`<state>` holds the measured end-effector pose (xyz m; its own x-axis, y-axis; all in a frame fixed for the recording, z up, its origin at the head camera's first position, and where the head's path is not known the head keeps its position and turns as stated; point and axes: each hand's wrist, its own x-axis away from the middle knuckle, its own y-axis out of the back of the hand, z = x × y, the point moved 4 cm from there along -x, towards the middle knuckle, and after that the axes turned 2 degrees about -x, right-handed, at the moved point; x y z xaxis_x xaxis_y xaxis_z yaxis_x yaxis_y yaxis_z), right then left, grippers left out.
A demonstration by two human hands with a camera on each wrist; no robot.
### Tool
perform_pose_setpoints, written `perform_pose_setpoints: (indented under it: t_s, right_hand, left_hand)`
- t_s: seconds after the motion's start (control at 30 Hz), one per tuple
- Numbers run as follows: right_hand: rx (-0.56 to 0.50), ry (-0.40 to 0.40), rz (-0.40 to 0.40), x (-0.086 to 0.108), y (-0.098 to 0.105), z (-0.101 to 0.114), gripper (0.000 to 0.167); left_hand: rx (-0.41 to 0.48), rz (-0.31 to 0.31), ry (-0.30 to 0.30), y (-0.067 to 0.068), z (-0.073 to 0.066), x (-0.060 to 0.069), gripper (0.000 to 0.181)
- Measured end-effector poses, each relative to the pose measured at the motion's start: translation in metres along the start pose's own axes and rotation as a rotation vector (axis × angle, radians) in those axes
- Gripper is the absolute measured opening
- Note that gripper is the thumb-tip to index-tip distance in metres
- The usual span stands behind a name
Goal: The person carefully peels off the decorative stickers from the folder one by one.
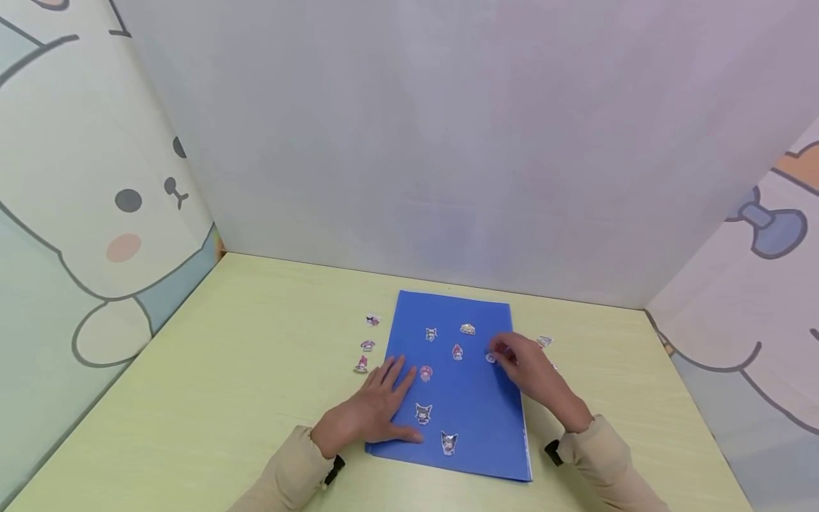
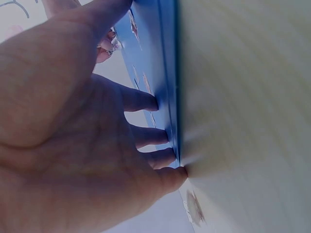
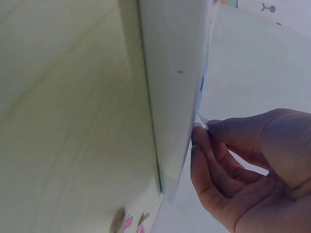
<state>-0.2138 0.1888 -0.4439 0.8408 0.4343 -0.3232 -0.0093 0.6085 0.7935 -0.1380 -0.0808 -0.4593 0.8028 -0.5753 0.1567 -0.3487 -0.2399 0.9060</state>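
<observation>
A blue folder [image 1: 473, 405] lies on the table, with several small cartoon stickers on its cover, among them a black-eared one [image 1: 449, 443] near the bottom and a red one [image 1: 457, 352] higher up. My left hand [image 1: 367, 414] rests on the folder's left edge with straight, spread fingers; in the left wrist view its fingertips [image 2: 151, 102] touch the cover and edge. Over the folder's right side, my right hand [image 1: 534, 371] pinches a small sticker [image 1: 490, 358] between thumb and fingers. The right wrist view shows that sticker [image 3: 202, 119] at the cover; whether it touches is unclear.
Left of the folder, loose stickers [image 1: 367, 345] lie in a column on the pale yellow table [image 1: 275, 377]. More stickers [image 1: 544, 341] lie to its right, partly behind my right hand. A plain pale wall [image 1: 409, 163] rises behind, with cartoon-printed panels [image 1: 96, 213] at both sides.
</observation>
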Motion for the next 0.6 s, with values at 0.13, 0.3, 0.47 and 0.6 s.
perform_pose_setpoints:
  t_s: [0.13, 0.3, 0.47, 0.6]
  right_hand:
    - [-0.005, -0.019, 0.003, 0.003, 0.004, -0.005, 0.015]
    - [-0.007, -0.013, -0.019, 0.007, 0.01, -0.01, 0.016]
    - [-0.009, -0.047, -0.003, 0.011, 0.013, -0.014, 0.014]
    - [0.009, -0.081, -0.003, 0.014, 0.018, -0.018, 0.013]
  left_hand:
    - [0.005, -0.001, -0.003, 0.0, 0.0, 0.0, 0.105]
    - [0.012, 0.003, -0.005, 0.0, 0.0, 0.0, 0.105]
    - [0.011, 0.004, -0.009, 0.0, 0.001, 0.0, 0.105]
    - [0.012, 0.006, -0.004, 0.0, 0.001, 0.001, 0.106]
